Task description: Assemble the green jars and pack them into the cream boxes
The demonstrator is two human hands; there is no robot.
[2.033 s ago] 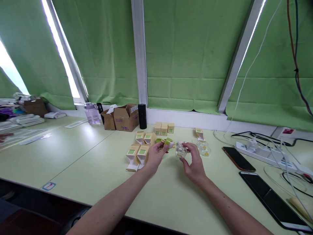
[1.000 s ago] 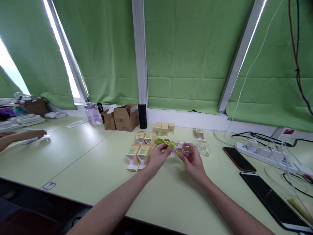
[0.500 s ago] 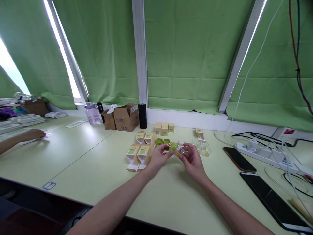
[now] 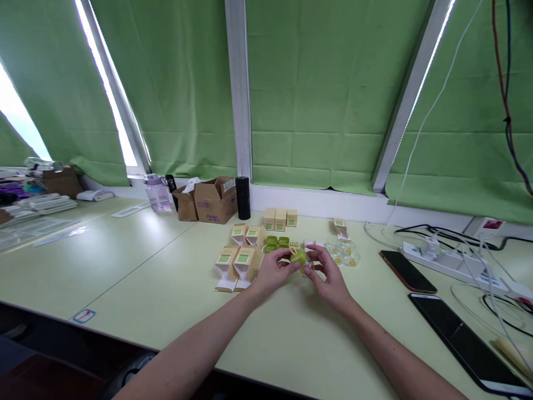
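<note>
My left hand (image 4: 271,272) pinches a small, rounded green cap (image 4: 298,256) with a beige loop on top. Close against it, my right hand (image 4: 331,278) has its fingers closed around a small clear piece (image 4: 308,265), mostly hidden by the fingers. Whether the two parts touch or are joined, I cannot tell. Several green caps (image 4: 277,242) stand in a cluster behind my left hand, with beige loops (image 4: 293,244) beside them. To the right of my right hand lie clear cups with yellow centres (image 4: 348,255). Several open cardboard boxes (image 4: 244,264) stand left of my left hand.
Small closed boxes (image 4: 280,219) and one open box (image 4: 340,228) stand farther back. A black bottle (image 4: 242,198), a carton (image 4: 214,201) and a purple jug (image 4: 157,193) line the back. At right lie a phone (image 4: 407,271), a tablet (image 4: 466,339) and a power strip (image 4: 453,264) with cables.
The green cap and my left hand have shifted slightly right, closer to the piece in my right hand. Another person's hand at the far left has drawn back toward the frame's edge.
</note>
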